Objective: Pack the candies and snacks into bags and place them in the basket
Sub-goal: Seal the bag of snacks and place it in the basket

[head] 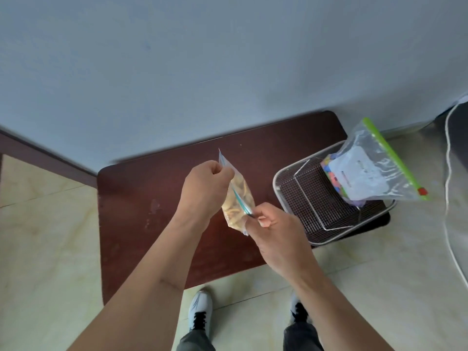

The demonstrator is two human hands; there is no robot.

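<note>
You have a dark counter (162, 224) against the wall, and most of its top lies bare to your left and toward you — plenty of room to swing the arms. The wire basket (298, 196) sits at the counter's right end, its near corner reaching past the edge, so set things into it gently rather than pushing. Inside it leans a large clear bag with a green zip strip (379, 163), holding coloured candies low down; it stands tilted to the right, leaving the basket's left half open.

You hold the small snack bag (239, 196) up above the counter, just left of the basket, stretched between both hands so its blue seal line runs taut. Your left hand (207, 186) is closed in a fist, pinching the far top corner; your right hand (273, 224) pinches the near end of the seal between thumb and fingers — likely pressing it closed.
</note>
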